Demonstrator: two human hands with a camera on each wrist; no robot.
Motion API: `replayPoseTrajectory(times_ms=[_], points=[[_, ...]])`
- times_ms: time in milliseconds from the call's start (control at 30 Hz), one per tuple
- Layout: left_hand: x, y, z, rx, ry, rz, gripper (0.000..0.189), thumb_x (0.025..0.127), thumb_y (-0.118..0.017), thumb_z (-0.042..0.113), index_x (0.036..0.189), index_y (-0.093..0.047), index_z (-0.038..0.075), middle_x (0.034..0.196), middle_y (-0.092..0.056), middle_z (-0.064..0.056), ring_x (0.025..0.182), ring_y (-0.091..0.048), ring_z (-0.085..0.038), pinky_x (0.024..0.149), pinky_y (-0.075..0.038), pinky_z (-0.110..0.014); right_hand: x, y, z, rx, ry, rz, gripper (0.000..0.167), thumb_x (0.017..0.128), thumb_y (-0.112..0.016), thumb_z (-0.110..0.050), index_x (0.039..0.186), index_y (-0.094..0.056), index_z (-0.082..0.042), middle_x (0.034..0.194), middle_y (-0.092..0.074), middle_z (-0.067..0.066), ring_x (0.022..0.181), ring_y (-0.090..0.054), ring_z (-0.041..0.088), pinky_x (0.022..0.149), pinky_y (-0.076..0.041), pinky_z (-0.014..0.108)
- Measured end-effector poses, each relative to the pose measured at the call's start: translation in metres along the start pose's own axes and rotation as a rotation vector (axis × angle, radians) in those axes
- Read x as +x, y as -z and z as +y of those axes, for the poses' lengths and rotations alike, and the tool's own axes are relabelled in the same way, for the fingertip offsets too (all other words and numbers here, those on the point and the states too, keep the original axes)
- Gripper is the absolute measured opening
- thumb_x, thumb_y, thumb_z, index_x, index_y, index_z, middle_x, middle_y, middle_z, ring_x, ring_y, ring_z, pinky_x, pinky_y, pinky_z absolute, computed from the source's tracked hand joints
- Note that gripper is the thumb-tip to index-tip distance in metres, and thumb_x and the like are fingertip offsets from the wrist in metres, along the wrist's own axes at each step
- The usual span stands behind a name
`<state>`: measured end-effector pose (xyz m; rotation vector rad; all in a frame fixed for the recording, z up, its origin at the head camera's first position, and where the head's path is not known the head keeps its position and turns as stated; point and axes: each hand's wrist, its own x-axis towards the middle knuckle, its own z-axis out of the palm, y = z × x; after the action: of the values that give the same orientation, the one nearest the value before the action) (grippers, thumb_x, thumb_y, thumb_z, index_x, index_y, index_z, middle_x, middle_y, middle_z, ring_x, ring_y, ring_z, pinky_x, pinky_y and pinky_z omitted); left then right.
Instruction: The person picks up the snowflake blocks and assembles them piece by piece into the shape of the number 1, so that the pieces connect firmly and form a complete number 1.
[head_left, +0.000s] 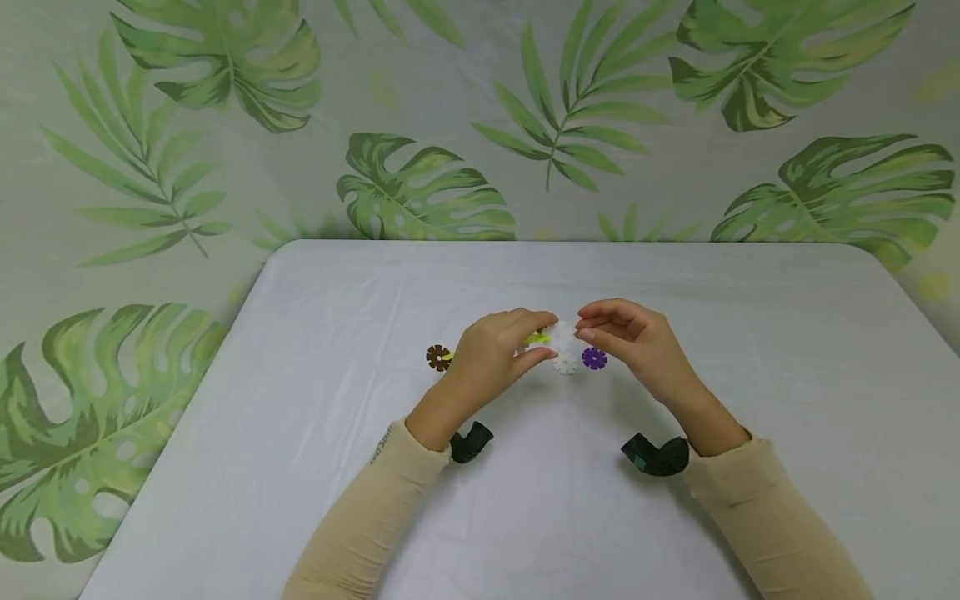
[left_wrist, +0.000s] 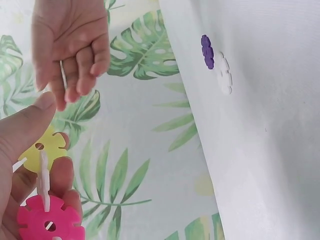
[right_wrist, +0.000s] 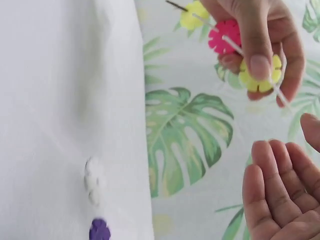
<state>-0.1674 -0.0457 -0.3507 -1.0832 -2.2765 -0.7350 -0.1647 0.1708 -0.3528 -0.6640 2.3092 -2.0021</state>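
My left hand [head_left: 491, 350] grips a chain of notched plastic building discs, its thumb pressed on a yellow disc [right_wrist: 260, 73]. A pink disc [right_wrist: 225, 37] and thin white discs seen edge-on are joined along the chain. At its far end sits a brown disc [head_left: 438, 357]. A white disc [right_wrist: 281, 94] juts from the yellow one toward my right hand [head_left: 630, 337]. That hand has its fingers loosely bent, and in the right wrist view its thumb and fingers stand apart. A thin white line shows between them in the left wrist view. My left palm hides much of the chain in the head view.
On the white table [head_left: 750, 350] below the hands lie a purple disc [head_left: 594, 358] and a white disc [head_left: 566, 364], side by side. Black wrist devices [head_left: 471, 442] hang at both cuffs. Behind the table's far edge hangs a leaf-patterned cloth [head_left: 420, 108].
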Motion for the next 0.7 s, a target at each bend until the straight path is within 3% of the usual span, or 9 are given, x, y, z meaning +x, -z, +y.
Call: replayPoseTrajectory(times_ms=[267,533,700], points=[[0.001,0.003,-0.003,-0.005,0.005,0.021,0.033,0.078,-0.071,0.023,0.105,-0.063,0.006,0.094,-0.065,-0.001,0.074,-0.059,-0.010,0.066,-0.045,-0.020,-0.003,0.015,0.018,-0.107,0.029,-0.008,0.032,0.085,-0.061,-0.003,0.115,-0.053,0.003,0.106,-0.059,0.011,0.097,-0.058,0.023,0.080,-0.046,0.023],[0.000,0.006,-0.006,0.003,0.014,0.044,0.034,0.076,-0.072,0.023,0.104,-0.063,0.007,0.090,-0.064,0.000,0.066,-0.056,-0.008,0.063,-0.044,-0.019,-0.005,0.022,0.037,-0.183,-0.033,0.003,0.037,0.084,-0.063,-0.003,0.116,-0.051,0.009,0.110,-0.053,0.028,0.097,-0.056,0.032,0.078,-0.045,0.017],[0.000,0.007,-0.008,0.006,0.019,0.052,0.034,0.076,-0.073,0.023,0.104,-0.063,0.007,0.090,-0.065,0.000,0.066,-0.056,-0.008,0.063,-0.044,-0.019,-0.004,0.027,0.052,-0.246,-0.066,-0.016,0.039,0.082,-0.064,-0.003,0.117,-0.051,0.008,0.111,-0.055,0.025,0.097,-0.055,0.036,0.078,-0.044,0.015]])
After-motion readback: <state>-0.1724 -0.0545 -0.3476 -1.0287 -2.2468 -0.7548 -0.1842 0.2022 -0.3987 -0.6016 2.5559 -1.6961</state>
